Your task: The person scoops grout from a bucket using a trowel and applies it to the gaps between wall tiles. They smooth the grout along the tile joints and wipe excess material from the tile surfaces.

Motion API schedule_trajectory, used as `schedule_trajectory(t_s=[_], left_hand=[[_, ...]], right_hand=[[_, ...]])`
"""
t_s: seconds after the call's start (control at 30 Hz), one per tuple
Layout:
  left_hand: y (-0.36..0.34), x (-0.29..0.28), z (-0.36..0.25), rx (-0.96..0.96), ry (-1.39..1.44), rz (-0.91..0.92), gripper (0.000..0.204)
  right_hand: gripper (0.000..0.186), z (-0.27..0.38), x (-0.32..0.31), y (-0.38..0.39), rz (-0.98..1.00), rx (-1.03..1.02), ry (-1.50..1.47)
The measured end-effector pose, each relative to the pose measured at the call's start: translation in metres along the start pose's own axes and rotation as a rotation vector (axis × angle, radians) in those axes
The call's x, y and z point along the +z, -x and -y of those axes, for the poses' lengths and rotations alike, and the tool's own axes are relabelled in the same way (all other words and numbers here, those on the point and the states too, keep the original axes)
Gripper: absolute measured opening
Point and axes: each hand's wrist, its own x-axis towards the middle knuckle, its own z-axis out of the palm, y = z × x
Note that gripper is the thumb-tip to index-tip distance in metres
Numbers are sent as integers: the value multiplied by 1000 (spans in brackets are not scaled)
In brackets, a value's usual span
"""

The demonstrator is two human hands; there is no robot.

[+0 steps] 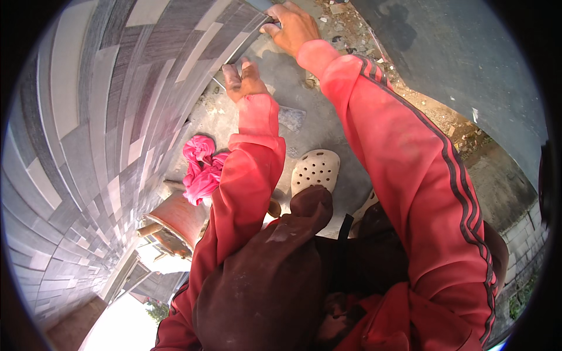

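Observation:
My right hand (290, 29) is at the top, its fingers bent over a narrow grey strip (256, 34) along the edge of a wall faced with grey mottled tiles (99, 99). Lower and left, my left hand (243, 82) rests at the same edge, fingertips against it and somewhat apart; the detail of what they touch is too small to make out. Both arms reach up in red sleeves.
Below lie concrete (272, 70) with rubble, a flat grey piece (291, 119), pink cloth (202, 169) and an orange bucket (184, 216) with a stick. My foot in a cream clog (316, 167) stands between my arms. A dark panel (451, 70) fills the upper right.

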Motion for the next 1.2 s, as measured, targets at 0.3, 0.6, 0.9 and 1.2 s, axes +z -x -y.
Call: schedule_trajectory(t_s=[0.3, 0.6, 0.9, 1.2], left_hand=[[-2, -13, -1, 82, -60, 153, 21], [-8, -16, -7, 69, -40, 146, 28], [-7, -23, 7, 26, -57, 196, 42], [-8, -26, 0, 18, -345, 66, 63]], right_hand=[[26, -16, 24, 5, -144, -105, -23], [22, 2, 8, 1, -30, -78, -181], [22, -5, -4, 5, 4, -30, -214], [24, -13, -24, 12, 153, 119, -339]])
